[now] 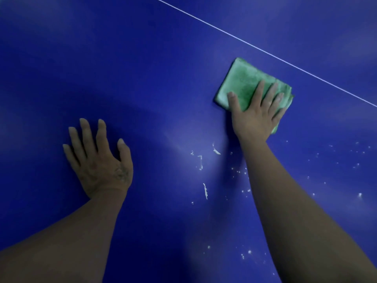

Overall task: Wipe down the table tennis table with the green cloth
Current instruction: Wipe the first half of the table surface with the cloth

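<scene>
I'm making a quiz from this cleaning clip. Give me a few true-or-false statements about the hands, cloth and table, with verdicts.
1. The right hand presses flat on the green cloth. True.
2. The left hand holds a second cloth. False: it rests bare on the table.
3. There are white flecks nearer the person than the cloth. True.
4. The cloth lies across the white line. False: it lies short of it, not touching.

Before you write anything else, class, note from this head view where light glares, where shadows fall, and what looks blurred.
Head view: a pale sheen lies mid-frame on the blue table; dark shadow hugs the left side of the right hand and green cloth; the cloth's right edge is slightly smeared.
</scene>
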`<state>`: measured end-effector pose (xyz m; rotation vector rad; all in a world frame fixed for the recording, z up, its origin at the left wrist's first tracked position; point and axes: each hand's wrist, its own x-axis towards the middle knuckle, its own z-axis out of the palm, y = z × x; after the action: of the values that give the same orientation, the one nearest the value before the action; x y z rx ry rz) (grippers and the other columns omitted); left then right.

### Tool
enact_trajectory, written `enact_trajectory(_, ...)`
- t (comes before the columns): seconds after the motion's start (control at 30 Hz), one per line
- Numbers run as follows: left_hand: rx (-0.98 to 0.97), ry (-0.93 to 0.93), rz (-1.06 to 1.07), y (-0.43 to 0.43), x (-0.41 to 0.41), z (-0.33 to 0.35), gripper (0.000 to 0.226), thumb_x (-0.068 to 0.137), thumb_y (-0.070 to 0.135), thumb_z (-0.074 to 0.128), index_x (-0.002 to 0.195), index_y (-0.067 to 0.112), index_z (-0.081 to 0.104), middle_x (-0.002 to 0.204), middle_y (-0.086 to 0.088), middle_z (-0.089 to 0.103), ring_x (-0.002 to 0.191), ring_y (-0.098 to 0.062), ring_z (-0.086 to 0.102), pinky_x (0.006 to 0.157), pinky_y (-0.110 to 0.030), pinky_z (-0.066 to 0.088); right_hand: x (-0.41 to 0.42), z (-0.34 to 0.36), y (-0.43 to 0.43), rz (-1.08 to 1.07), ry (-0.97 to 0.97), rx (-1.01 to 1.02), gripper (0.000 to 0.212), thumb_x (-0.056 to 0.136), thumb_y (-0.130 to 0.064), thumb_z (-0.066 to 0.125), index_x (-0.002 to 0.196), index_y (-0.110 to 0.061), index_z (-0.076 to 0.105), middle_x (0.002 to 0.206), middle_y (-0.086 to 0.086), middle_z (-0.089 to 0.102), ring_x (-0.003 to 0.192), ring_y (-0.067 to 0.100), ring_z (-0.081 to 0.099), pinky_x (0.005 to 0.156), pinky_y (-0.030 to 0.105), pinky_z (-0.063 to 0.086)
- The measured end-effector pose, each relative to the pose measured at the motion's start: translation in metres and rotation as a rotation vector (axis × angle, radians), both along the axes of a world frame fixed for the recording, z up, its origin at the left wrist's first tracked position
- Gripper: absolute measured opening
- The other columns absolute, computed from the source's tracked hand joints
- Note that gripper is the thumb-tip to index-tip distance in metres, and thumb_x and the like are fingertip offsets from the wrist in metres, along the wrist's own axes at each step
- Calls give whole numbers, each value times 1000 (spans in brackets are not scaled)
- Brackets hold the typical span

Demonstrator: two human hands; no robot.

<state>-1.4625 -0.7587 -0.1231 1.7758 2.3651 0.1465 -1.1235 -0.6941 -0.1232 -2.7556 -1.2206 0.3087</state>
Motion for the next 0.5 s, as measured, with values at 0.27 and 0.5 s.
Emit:
enact_trajectory(0.27, -30, 21, 24, 2, 1, 3, 70, 110, 56, 24, 173, 26, 18, 183, -3, 3, 169, -26, -5, 136, -54, -2, -73, -6, -136, 252, -93, 50, 99, 99, -87, 33, 175, -24, 17, 183, 4, 4, 170, 31, -1, 135, 59, 4)
enact_trajectory(0.5, -10, 38, 24, 2, 1, -2, 69, 110, 56, 26, 173, 28, 17, 183, -2, 3, 169, -25, -4, 136, -54, 0, -70, -10, -77, 237, -85, 61, 104, 95, -92, 26, 174, -24, 18, 183, 8, 6, 169, 36, 1, 134, 62, 3)
